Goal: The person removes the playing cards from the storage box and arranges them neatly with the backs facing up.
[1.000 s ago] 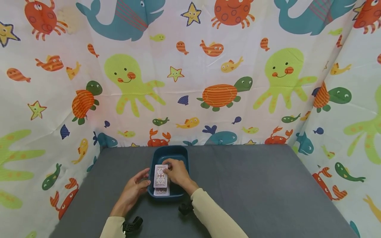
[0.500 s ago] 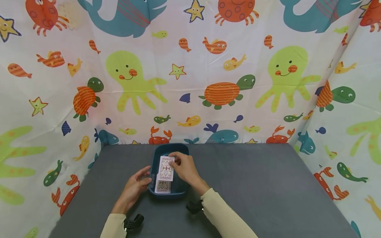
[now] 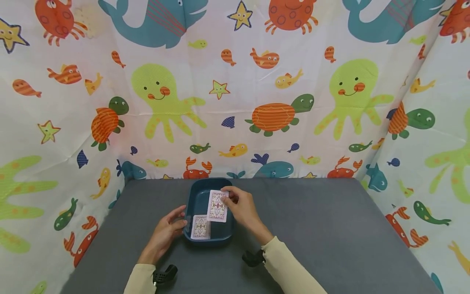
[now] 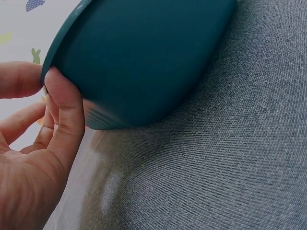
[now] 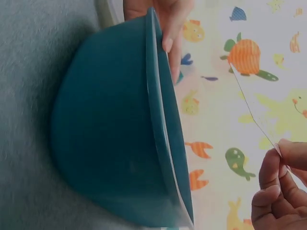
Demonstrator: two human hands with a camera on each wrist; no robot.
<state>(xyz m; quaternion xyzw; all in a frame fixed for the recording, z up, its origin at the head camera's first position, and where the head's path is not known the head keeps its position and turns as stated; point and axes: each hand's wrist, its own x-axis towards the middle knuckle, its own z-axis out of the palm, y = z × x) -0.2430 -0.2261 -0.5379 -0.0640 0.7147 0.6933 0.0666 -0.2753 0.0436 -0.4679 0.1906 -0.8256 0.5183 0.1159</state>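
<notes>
A playing card (image 3: 218, 206) with a red-patterned back is pinched by its right edge between the thumb and fingers of my right hand (image 3: 244, 207), held over the blue plastic tub (image 3: 198, 201). In the right wrist view the card (image 5: 250, 111) shows almost edge-on, well above the rim, with the right hand (image 5: 280, 191) at its end. More cards (image 3: 200, 228) with the same back lie in the tub's near left corner. My left hand (image 3: 166, 232) grips the tub's left rim; the left wrist view shows the thumb (image 4: 64, 98) against the outer wall (image 4: 144, 57).
The tub stands on a grey cloth-covered table (image 3: 301, 228) near its back edge. A white curtain (image 3: 235, 122) with printed sea animals rises behind and at both sides. Black wrist cameras (image 3: 165, 274) sit on both wrists.
My right hand has moved right, carrying the card from over the other cards toward the tub's right side, leaving those cards more exposed. The left hand has stayed at the tub's left rim.
</notes>
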